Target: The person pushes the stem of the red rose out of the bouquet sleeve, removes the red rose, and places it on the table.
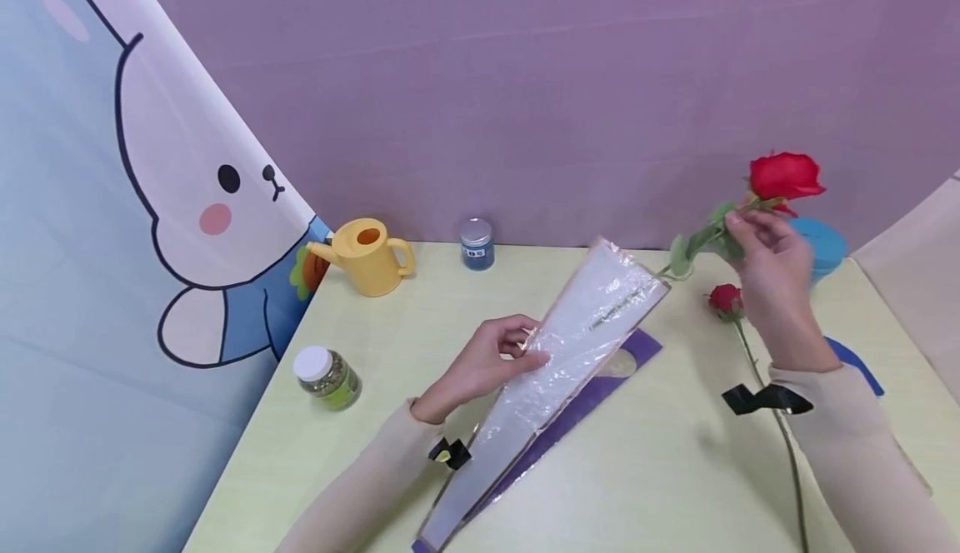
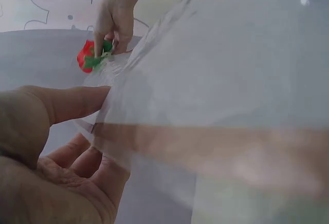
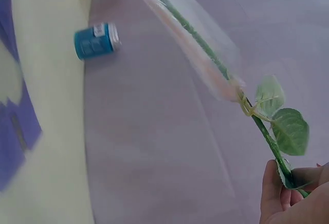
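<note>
Head view: right hand (image 1: 772,266) pinches the rose (image 1: 783,175) stem, left hand (image 1: 487,361) pinches the sleeve (image 1: 585,328).

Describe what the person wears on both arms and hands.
Both hands are bare: no gloves or rings show on the left hand or the right hand. Each arm is covered by a long, snug beige sleeve reaching the wrist. A black strap with a camera mount sits at each wrist.

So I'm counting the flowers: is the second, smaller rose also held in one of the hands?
No, the smaller rose lies on the table, while the right hand grips only the big rose.
</note>
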A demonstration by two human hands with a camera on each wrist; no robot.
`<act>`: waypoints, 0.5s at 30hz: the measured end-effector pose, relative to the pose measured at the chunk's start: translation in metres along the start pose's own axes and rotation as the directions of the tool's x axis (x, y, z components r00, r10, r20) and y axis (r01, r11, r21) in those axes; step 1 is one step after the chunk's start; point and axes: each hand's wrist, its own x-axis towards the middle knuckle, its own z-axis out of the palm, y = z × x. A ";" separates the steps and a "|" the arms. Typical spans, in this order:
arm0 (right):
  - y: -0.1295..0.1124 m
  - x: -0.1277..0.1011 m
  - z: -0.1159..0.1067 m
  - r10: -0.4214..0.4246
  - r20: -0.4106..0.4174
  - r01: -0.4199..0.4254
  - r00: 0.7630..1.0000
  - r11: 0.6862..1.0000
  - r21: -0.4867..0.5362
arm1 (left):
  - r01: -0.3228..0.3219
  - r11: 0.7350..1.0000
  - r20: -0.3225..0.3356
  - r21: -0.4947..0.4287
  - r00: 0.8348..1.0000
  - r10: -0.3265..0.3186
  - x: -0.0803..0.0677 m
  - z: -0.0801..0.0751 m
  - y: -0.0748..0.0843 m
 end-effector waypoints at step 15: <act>-0.059 0.007 -0.031 -0.135 -0.183 0.140 0.974 0.990 0.013 | 0.009 0.998 -0.038 0.061 0.999 -0.007 -0.014 -0.036 -0.006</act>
